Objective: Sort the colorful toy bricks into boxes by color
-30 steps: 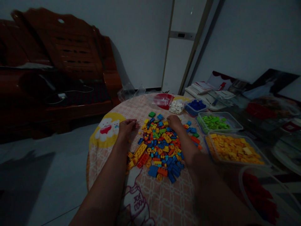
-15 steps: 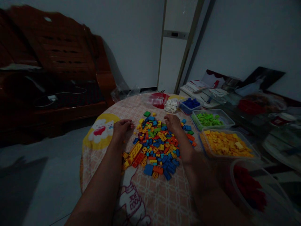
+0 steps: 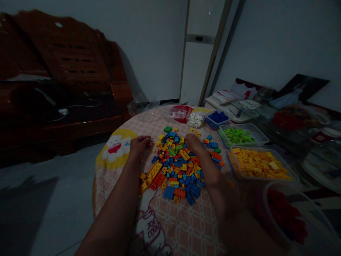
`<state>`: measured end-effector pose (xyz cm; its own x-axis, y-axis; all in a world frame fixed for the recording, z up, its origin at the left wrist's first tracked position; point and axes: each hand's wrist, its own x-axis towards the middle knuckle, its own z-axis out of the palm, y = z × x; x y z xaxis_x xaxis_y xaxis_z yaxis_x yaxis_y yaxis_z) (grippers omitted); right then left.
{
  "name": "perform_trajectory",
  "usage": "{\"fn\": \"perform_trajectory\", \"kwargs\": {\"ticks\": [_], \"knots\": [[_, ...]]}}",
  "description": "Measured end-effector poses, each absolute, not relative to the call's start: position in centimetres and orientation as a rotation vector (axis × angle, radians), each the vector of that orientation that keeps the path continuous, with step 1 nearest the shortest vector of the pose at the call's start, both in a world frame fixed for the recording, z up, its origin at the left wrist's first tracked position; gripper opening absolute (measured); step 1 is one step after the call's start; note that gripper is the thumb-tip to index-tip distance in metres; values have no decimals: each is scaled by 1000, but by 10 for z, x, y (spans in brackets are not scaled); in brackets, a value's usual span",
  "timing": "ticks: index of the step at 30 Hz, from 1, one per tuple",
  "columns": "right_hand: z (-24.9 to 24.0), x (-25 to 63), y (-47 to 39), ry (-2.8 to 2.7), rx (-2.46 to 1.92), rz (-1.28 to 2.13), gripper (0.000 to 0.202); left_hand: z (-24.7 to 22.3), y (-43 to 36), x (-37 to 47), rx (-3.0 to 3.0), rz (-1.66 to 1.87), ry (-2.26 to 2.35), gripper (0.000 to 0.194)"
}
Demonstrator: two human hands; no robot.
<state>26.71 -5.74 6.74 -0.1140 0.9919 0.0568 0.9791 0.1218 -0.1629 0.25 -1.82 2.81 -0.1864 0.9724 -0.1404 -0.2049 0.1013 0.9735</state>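
Note:
A heap of mixed toy building bricks (image 3: 176,167) in blue, yellow, orange and green lies on the table. My left hand (image 3: 140,144) is at the heap's left edge, fingers curled together, and whatever is between them is too small and dark to make out. Over the far right part of the heap, my right hand (image 3: 194,143) points its closed fingers down among the bricks. Its fingertips are mostly hidden, so what they grip cannot be seen. A green brick (image 3: 167,129) and a few small yellow bricks lie at the far edge, between and beyond the hands.
Sorted bricks fill containers along the right: white pieces (image 3: 195,120), a blue-brick box (image 3: 213,124), a light-green-brick box (image 3: 262,139), a yellow-brick box (image 3: 289,170) and a tub of red bricks (image 3: 266,199). A patterned cloth (image 3: 183,224) covers the round table. A wooden bench (image 3: 80,74) stands left.
My right hand has drawn slightly nearer and lower into the bricks, and small yellow bricks beyond it now show. My left hand stays nearly in place. The whole view has shifted slightly.

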Motion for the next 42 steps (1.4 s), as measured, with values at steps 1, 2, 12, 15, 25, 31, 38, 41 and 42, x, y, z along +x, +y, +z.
{"fn": "perform_trajectory", "kwargs": {"ticks": [1,2,12,15,25,31,38,41,42], "knots": [[66,266,-57,-2253,-1984,140,28,28,-18,3,873,1349,1260,13],[66,266,-58,-2261,-1977,152,27,28,-19,3,875,1352,1260,13],[65,289,-71,-2208,-1826,166,26,25,-17,3,909,1345,1283,13],[61,290,-69,-2263,-1749,217,29,26,-17,3,910,1339,1298,13],[62,290,-74,-2268,-1786,275,24,29,-19,3,923,1339,1302,13],[68,299,-71,-1831,-1763,401,9,27,-17,2,917,1338,1306,13],[81,315,-73,-923,-1371,899,8,26,-17,2,940,1334,1309,14],[84,321,-77,-715,-1289,905,11,25,-17,2,948,1334,1306,14],[84,324,-76,-657,-1269,889,11,25,-18,2,953,1333,1308,14]]}}
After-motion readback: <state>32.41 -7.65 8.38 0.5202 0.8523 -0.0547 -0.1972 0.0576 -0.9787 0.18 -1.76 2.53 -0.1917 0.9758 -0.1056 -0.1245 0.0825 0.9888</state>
